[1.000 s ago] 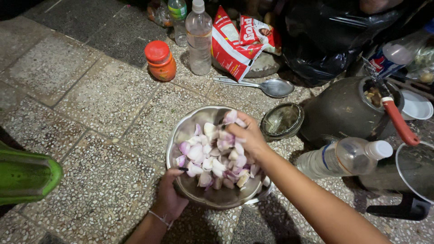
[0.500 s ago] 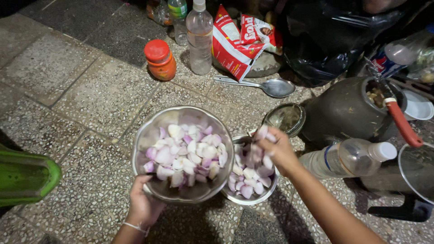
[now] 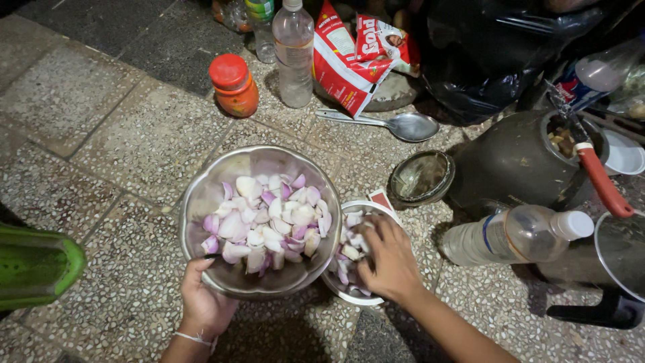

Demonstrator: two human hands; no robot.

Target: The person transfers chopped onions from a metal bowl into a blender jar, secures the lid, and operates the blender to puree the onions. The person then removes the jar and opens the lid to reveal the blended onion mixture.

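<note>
Onion bowl (image 3: pixel 222 195) rim overlaps smaller bowl (image 3: pixel 363 207); hands crowd both.

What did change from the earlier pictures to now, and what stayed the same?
The left hand slid the big bowl of onion pieces leftward, uncovering a small bowl. The right hand dropped from above into that small bowl's pieces. The spoon, bottles and pot stayed.

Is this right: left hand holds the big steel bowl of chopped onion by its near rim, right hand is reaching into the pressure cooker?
Not quite. In the head view the right hand is down in the smaller bowl of onion pieces beside the big steel bowl, not in the pressure cooker. The left hand does hold the big bowl's near rim.
</note>
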